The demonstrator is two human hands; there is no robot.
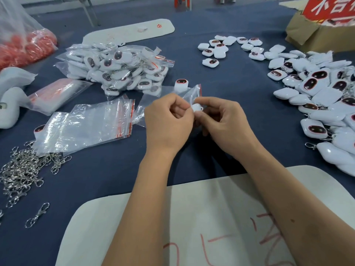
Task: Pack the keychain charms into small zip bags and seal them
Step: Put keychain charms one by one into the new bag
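Dark blue cloth covers the table, where the left hand (169,120) and right hand (222,120), fingers curled, pinch a white charm (196,108) at the mouth of a clear zip bag (189,95) toward twelve o'clock; holding the mouth wide should ease insertion.

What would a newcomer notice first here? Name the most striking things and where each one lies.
Two bare hands meet at the centre, the left hand and right hand working a white charm at a small zip bag. A heap of loose white charms fills the right side, and a pile of bagged charms sits upper left. Silver clasps sprawl at the lower left beside empty zip bags.
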